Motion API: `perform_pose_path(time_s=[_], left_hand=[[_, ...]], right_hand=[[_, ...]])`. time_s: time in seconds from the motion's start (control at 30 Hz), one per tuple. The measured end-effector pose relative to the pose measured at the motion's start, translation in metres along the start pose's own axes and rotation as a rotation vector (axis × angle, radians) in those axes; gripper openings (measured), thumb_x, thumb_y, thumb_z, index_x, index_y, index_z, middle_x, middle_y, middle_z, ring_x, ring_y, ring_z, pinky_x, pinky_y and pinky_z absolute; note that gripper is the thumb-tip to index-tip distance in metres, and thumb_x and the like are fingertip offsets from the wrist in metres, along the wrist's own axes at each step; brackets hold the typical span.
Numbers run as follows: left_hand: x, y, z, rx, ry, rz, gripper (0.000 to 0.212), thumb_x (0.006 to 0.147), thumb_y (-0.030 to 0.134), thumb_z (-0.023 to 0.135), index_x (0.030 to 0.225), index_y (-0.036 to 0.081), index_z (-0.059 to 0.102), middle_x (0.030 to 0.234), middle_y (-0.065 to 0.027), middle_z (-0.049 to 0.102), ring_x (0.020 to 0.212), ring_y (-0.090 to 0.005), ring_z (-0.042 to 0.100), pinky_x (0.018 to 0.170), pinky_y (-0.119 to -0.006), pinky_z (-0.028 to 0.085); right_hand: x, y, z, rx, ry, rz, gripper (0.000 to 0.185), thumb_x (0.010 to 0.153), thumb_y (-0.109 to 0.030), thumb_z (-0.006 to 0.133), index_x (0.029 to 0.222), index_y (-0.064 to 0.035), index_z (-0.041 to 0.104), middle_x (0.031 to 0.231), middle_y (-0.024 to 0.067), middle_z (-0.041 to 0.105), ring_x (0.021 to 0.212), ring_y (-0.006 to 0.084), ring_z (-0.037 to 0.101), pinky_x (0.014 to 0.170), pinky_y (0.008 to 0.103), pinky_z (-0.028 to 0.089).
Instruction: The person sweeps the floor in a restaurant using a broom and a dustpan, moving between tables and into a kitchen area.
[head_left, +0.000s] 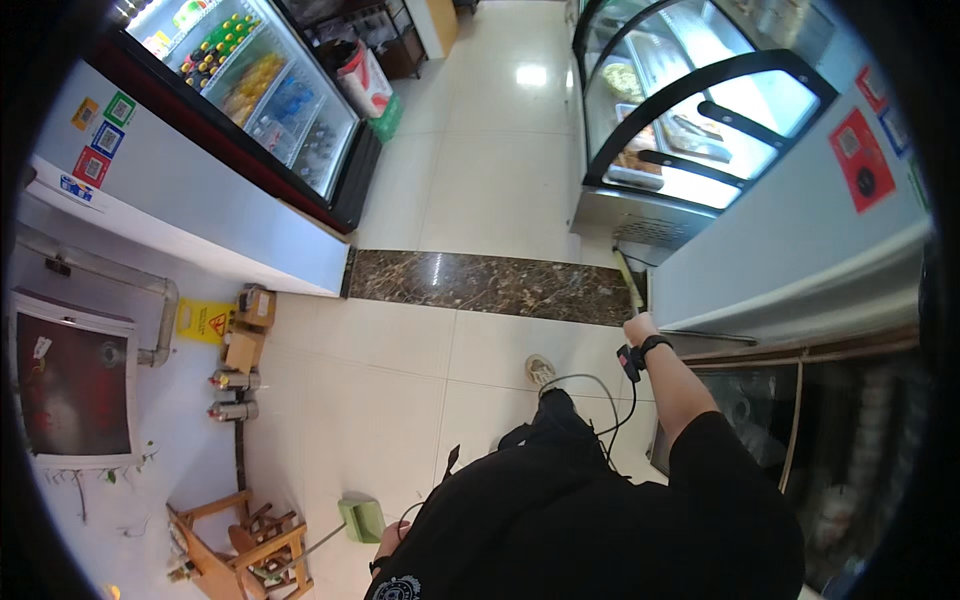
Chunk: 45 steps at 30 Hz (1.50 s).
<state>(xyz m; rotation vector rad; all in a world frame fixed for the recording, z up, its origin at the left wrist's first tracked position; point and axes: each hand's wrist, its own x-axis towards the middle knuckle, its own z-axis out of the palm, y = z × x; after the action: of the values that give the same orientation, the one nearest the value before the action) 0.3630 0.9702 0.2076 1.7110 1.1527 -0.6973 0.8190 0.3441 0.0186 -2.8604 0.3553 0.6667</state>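
My right hand (641, 328) reaches forward at the right and is closed around the near end of a slim yellow-green long tool (628, 276). That tool slants across the end of a dark marble threshold strip (480, 285), beside the base of a white partition. I cannot tell what kind of tool it is. A dark band and a small black device (628, 361) with a cable are on my right wrist. My left hand (391, 537) hangs low at my side, partly hidden by my black shirt. Near it stands a green dustpan (361, 520) with a long thin handle.
A curved glass display case (667, 127) with food trays stands ahead right. A drinks refrigerator (255, 97) is ahead left. Along the left wall are cardboard boxes (244, 349), a yellow caution sign (206, 320), metal canisters (234, 409) and wooden furniture (240, 555). Cables hang beside my leg.
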Motion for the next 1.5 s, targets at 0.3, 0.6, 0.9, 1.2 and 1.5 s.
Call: perform_pose_path(time_s=[0.3,0.6,0.9,1.2,1.5], left_hand=[[0.064,-0.027,0.022,-0.046,0.069,0.087,0.045,0.085,0.018,0.069,0.125,-0.001,0.063,0.094,-0.0117,0.072,0.079,-0.0164,0.066,0.066,-0.029,0.052],[0.042,0.025,0.065,-0.072,0.176,0.051,0.046,0.083,0.018,0.069,0.125,0.001,0.063,0.104,-0.0153,0.072,0.092,-0.0209,0.068,0.079,-0.032,0.054],[-0.044,0.007,0.115,-0.464,0.266,-0.190,0.043,0.088,0.014,0.069,0.126,-0.006,0.060,0.095,-0.0137,0.073,0.077,-0.0165,0.066,0.066,-0.029,0.054],[-0.083,-0.028,0.146,-0.326,0.278,-0.331,0.043,0.088,0.019,0.070,0.123,-0.004,0.062,0.092,-0.0143,0.072,0.079,-0.0196,0.067,0.067,-0.032,0.055],[-0.050,-0.039,0.144,-0.264,0.291,-0.088,0.044,0.086,0.020,0.070,0.123,-0.001,0.064,0.085,-0.0108,0.071,0.071,-0.0177,0.065,0.061,-0.032,0.053]], right_hand=[[0.002,-0.120,0.017,0.165,-0.287,-0.174,0.030,0.081,-0.018,0.058,0.097,0.0047,0.071,0.096,0.0288,0.069,0.099,0.0436,0.066,0.087,0.0461,0.054],[0.036,-0.126,-0.070,0.527,-0.337,-0.278,0.023,0.081,-0.010,0.060,0.101,0.0007,0.066,0.068,0.0111,0.060,0.055,0.0228,0.058,0.049,0.0374,0.043],[0.156,-0.190,-0.063,-0.334,-0.061,-0.665,0.024,0.081,-0.019,0.061,0.082,0.0013,0.074,0.090,0.0255,0.071,0.089,0.0400,0.070,0.080,0.0455,0.056],[0.033,-0.285,0.018,-0.161,-0.367,-0.770,0.029,0.082,-0.012,0.060,0.101,0.0095,0.062,0.086,0.0283,0.068,0.079,0.0393,0.068,0.069,0.0452,0.056],[-0.003,-0.319,-0.054,0.314,-0.802,-0.708,0.008,0.085,-0.007,0.055,0.082,-0.0008,0.059,0.059,0.0081,0.050,0.047,0.0169,0.045,0.042,0.0344,0.034]])
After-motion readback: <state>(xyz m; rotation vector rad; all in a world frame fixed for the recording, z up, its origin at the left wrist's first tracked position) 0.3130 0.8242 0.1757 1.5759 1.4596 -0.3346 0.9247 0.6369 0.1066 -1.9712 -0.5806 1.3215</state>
